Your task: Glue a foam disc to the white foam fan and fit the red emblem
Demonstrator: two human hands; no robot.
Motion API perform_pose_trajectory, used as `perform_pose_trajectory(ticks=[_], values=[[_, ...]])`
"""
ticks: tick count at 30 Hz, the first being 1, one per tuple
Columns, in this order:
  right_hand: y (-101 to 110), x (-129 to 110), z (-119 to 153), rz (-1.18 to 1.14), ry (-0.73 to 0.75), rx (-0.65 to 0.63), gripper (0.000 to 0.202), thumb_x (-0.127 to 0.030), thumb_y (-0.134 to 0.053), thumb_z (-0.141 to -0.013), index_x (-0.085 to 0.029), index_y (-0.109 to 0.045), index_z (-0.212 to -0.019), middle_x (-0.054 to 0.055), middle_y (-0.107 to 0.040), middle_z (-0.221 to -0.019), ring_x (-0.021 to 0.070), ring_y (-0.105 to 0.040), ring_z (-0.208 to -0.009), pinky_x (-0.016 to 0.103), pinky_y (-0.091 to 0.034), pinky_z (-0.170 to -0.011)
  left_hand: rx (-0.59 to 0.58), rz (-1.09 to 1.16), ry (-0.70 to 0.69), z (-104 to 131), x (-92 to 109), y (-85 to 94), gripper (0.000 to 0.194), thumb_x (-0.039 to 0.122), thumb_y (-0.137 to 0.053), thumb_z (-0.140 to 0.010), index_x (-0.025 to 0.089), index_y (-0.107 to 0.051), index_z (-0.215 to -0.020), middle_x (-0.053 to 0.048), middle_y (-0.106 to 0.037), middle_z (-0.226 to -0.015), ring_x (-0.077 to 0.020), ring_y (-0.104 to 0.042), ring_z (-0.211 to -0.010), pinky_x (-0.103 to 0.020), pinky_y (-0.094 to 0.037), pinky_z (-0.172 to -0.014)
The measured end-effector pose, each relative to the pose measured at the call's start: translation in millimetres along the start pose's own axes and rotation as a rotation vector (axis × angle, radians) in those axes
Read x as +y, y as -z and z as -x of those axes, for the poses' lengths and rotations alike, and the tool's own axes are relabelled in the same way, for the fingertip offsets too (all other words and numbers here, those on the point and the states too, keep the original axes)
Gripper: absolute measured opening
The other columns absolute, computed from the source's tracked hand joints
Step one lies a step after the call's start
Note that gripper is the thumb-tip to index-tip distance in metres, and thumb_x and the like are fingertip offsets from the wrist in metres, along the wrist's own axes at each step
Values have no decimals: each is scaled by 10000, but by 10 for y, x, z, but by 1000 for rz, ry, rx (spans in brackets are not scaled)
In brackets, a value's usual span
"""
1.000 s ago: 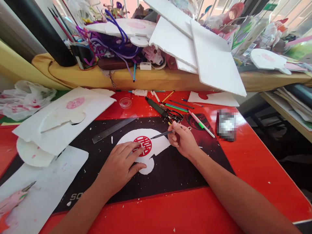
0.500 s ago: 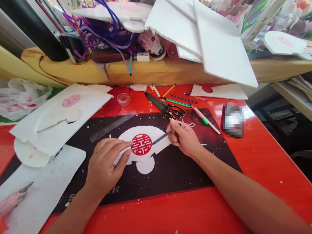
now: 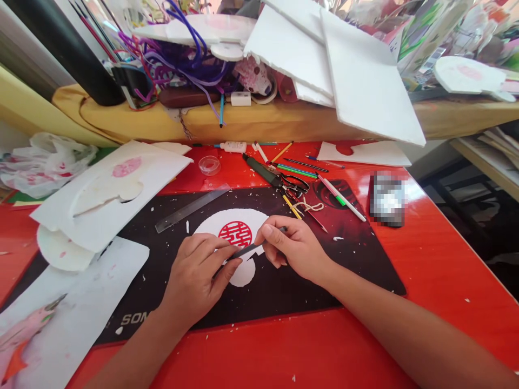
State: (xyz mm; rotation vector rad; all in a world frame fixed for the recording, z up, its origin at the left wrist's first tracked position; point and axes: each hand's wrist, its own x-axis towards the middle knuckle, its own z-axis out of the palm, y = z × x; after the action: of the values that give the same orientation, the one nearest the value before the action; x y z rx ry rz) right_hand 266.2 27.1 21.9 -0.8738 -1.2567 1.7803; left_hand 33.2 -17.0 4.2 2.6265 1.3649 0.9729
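A slim dark pen-like tool (image 3: 248, 249) slants between my two hands; its exact kind is unclear. My right hand (image 3: 290, 246) is closed round its upper end. At the lower end, the thumb and fingers of my left hand (image 3: 203, 270) pinch it, hiding the tip. Just behind lies a round red cut-out (image 3: 235, 232) with a lattice character pattern, its lower edge partly covered by the tool and fingers. Under the cut-out is a white foam-board shape (image 3: 208, 219) with a rounded tab (image 3: 243, 274), resting on the black mat (image 3: 284, 300).
A clear ruler (image 3: 192, 208) lies behind my left hand. Scissors (image 3: 295, 186), a yellow pencil (image 3: 291, 206) and several pens (image 3: 340, 197) lie beyond my right. White sheets (image 3: 109, 189) overlap at left. Foam boards (image 3: 373, 70) overhang the yellow shelf (image 3: 162, 121).
The tool's tip has left the red cut-out's right edge and swung down-left. My left hand has moved right, from the cut-out's left edge to the tool's lower end.
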Motion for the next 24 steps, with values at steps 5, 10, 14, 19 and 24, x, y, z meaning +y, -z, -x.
perform_pose_trajectory(ticks=[5,10,14,19,24], values=[[-113,53,59,-29,-46,-96,482,-643,-770,-905,-169,-695,-870,-46,-582,-556,85,-499,-435,205,-296,-405,9,69,-3,-9,77,-8,74,187,-646,-1028,200,-719,-1035,-76,-770,-970,-253,-640,-967,-407,-480,-887],[-88,132,52,27,-14,-70,473,-622,-688,-977,-166,-709,-850,-41,-585,-569,80,-500,-434,212,-329,-414,-37,89,-26,-16,4,35,151,253,-609,-1062,191,-721,-1142,-77,-778,-1018,-259,-654,-994,-419,-473,-902],[54,153,-28,111,92,118,469,-630,-685,-967,-172,-718,-873,-40,-583,-566,94,-520,-456,226,-325,-426,-56,9,17,-19,-161,82,170,226,-593,-1065,187,-735,-1150,-92,-779,-1123,-263,-676,-1055,-438,-488,-976],[142,197,-74,155,126,226,489,-661,-688,-948,-178,-709,-872,-47,-561,-540,98,-496,-438,240,-301,-425,-183,-58,-83,30,-233,55,245,286,-570,-1076,186,-733,-1230,-120,-752,-1300,-298,-676,-1169,-476,-517,-1029],[148,245,-68,165,97,228,505,-678,-698,-928,-178,-700,-854,-47,-554,-539,95,-485,-430,238,-276,-416,-283,-80,-90,106,-267,9,286,327,-546,-1085,203,-736,-1258,-130,-727,-1367,-327,-659,-1232,-528,-538,-1052]])
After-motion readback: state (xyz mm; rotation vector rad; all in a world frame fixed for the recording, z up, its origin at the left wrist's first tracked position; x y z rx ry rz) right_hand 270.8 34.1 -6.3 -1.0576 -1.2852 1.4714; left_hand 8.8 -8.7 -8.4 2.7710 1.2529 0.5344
